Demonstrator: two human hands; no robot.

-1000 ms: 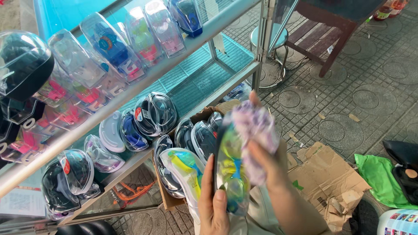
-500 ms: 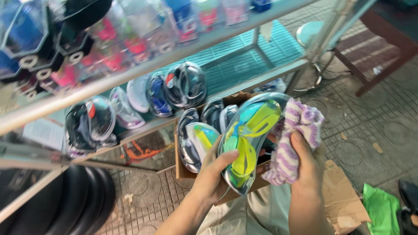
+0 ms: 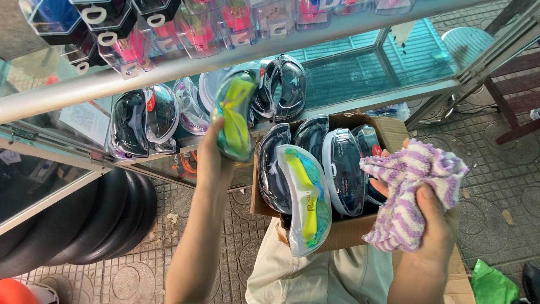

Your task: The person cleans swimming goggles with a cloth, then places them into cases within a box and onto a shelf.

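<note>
My left hand (image 3: 212, 159) grips a clear oval case holding green and yellow swim goggles (image 3: 235, 114), raised against the glass shelf (image 3: 388, 93) among other goggle cases. My right hand (image 3: 434, 222) is closed on a purple and white striped cloth (image 3: 406, 190), held over the right side of a cardboard box (image 3: 349, 232) on my lap. In the box stand several cased goggles, the front one green, yellow and blue (image 3: 305, 198).
A metal rail (image 3: 169, 70) carries hanging boxed goggles in pink and blue. Dark cased goggles (image 3: 143, 121) line the shelf. Black rubber rings (image 3: 84, 225) lean at the lower left. A wooden stool (image 3: 514, 95) and a green bag (image 3: 492, 284) sit on the paved floor.
My left hand has carried the green and yellow goggle case up and left, from beside the cloth to the shelf. My right hand with the cloth has dropped away to the right.
</note>
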